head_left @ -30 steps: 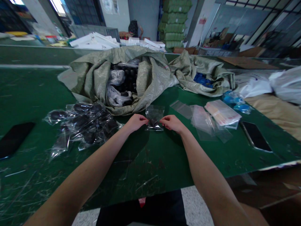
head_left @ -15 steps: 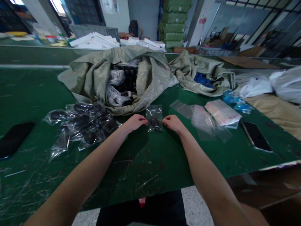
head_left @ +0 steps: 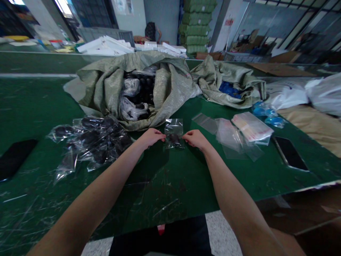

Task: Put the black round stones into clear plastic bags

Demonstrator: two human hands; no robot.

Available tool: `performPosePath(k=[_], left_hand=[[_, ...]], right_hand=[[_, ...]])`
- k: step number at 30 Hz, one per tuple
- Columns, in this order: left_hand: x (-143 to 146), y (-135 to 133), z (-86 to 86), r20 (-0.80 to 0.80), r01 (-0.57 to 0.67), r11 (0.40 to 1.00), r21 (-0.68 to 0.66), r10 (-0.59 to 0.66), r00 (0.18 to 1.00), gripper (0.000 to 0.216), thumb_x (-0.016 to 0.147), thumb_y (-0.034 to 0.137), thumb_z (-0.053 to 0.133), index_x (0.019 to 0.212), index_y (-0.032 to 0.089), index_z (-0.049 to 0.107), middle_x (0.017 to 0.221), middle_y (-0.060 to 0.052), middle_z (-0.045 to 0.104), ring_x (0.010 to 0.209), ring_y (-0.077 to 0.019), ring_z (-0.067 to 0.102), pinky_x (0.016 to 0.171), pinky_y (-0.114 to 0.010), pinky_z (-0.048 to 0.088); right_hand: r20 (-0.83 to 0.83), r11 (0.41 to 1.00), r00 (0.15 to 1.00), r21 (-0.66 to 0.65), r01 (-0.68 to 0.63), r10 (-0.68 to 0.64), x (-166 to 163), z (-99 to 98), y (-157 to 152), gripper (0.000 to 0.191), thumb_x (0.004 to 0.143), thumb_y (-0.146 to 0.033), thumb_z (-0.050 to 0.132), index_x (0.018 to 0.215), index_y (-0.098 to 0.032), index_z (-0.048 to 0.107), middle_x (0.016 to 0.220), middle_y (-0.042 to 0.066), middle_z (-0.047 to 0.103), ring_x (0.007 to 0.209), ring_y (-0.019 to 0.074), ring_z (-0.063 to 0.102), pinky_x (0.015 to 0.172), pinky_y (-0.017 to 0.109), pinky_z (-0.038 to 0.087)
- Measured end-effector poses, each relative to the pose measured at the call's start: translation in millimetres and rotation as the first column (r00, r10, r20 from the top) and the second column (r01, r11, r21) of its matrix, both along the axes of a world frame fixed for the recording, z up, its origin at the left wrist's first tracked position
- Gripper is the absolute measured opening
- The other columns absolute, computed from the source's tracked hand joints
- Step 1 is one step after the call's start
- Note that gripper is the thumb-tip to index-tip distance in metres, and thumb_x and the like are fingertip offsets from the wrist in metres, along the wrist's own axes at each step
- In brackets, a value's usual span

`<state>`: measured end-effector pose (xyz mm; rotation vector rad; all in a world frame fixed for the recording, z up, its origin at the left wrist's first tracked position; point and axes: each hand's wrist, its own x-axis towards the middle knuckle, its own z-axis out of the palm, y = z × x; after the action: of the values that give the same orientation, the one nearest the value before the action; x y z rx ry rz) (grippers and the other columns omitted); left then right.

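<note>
A small clear plastic bag (head_left: pixel 174 132) with a dark round object inside lies on the green table (head_left: pixel 165 177) in front of me. My left hand (head_left: pixel 152 137) pinches the bag's left edge with closed fingers. On the other edge, my right hand (head_left: pixel 195 138) pinches in the same way. A pile of bagged dark objects (head_left: pixel 92 140) lies to the left of my left hand. To the right of my right hand lie empty clear bags (head_left: pixel 231 137) and a stack of bags (head_left: pixel 252 127).
An open woven sack (head_left: pixel 135 89) full of dark objects lies behind the bag. A second sack (head_left: pixel 226 83) holds blue items. One black phone (head_left: pixel 290 153) lies at the right and another (head_left: pixel 14 156) at the left. A person (head_left: pixel 152 32) is at the far back.
The small bag has been drawn slightly narrower between my two hands. Both hands stay pinched at its sides, hardly moving.
</note>
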<state>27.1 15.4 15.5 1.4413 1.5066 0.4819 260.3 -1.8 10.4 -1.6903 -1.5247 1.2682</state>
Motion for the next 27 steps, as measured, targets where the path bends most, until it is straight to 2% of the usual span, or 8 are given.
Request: performPosePath(k=[2, 5, 8, 13, 20, 27], left_hand=[[0.8, 0.3, 2.4, 0.012, -0.058, 0.998, 0.015, 0.058, 0.998, 0.031, 0.073, 0.047, 0.068, 0.071, 0.016, 0.071, 0.043, 0.003, 0.046, 0.036, -0.0079, 0.027, 0.041, -0.026, 0.016], [3.2, 1.1, 2.4, 0.054, -0.123, 0.979, 0.162, 0.116, 0.992, 0.033, 0.072, 0.046, 0.070, 0.084, 0.016, 0.074, 0.059, -0.001, 0.062, 0.041, -0.0084, 0.038, 0.042, -0.025, 0.024], [5.9, 3.2, -2.4, 0.120, -0.156, 0.949, 0.275, 0.127, 0.985, 0.029, 0.074, 0.038, 0.071, 0.092, 0.016, 0.075, 0.074, -0.004, 0.070, 0.049, -0.0101, 0.048, 0.048, -0.024, 0.034], [6.5, 8.7, -13.8, 0.228, -0.207, 0.927, 0.314, 0.138, 0.964, 0.024, 0.073, 0.034, 0.072, 0.090, 0.017, 0.075, 0.082, -0.005, 0.073, 0.063, -0.0143, 0.059, 0.056, -0.025, 0.042], [1.6, 9.2, -15.5, 0.238, -0.186, 0.913, 0.364, 0.102, 0.966, 0.013, 0.073, 0.026, 0.072, 0.082, 0.018, 0.075, 0.085, -0.004, 0.074, 0.073, -0.0161, 0.064, 0.069, -0.027, 0.047], [-4.3, 8.3, -15.5, 0.182, -0.110, 0.892, 0.438, 0.032, 0.983, 0.014, 0.075, 0.028, 0.069, 0.081, 0.016, 0.073, 0.084, -0.004, 0.073, 0.079, -0.0171, 0.064, 0.080, -0.029, 0.047]], right_hand=[[-0.014, 1.000, 1.000, -0.029, -0.002, 0.002, 1.1, 1.7, -0.2, 0.023, 0.075, -0.024, 0.064, 0.055, -0.016, 0.055, 0.037, -0.005, 0.042, 0.032, 0.0054, 0.035, 0.033, 0.019, 0.022], [-0.059, 0.997, 0.998, -0.066, 0.027, -0.031, 2.7, 2.2, 1.1, 0.023, 0.076, -0.027, 0.066, 0.058, -0.016, 0.057, 0.041, -0.004, 0.045, 0.033, 0.0050, 0.036, 0.032, 0.018, 0.021], [-0.137, 0.994, 0.984, -0.001, 0.111, -0.110, 2.2, -1.7, 4.6, 0.018, 0.078, -0.032, 0.066, 0.071, -0.015, 0.062, 0.053, -0.002, 0.053, 0.038, 0.0052, 0.040, 0.032, 0.018, 0.026], [-0.253, 0.955, 0.958, 0.224, 0.194, -0.136, -4.9, -14.4, 13.4, 0.020, 0.078, -0.030, 0.067, 0.092, -0.016, 0.067, 0.070, 0.000, 0.061, 0.049, 0.0075, 0.049, 0.036, 0.018, 0.037], [-0.309, 0.951, 0.942, 0.229, 0.206, -0.129, -7.7, -18.8, 21.8, 0.012, 0.073, -0.023, 0.067, 0.083, -0.016, 0.066, 0.065, -0.004, 0.060, 0.040, 0.0039, 0.043, 0.036, 0.018, 0.034], [-0.296, 0.953, 0.954, 0.273, 0.135, -0.051, -3.1, -20.1, 19.7, 0.013, 0.074, -0.028, 0.065, 0.083, -0.019, 0.062, 0.069, -0.006, 0.057, 0.043, 0.0038, 0.045, 0.038, 0.017, 0.035]])
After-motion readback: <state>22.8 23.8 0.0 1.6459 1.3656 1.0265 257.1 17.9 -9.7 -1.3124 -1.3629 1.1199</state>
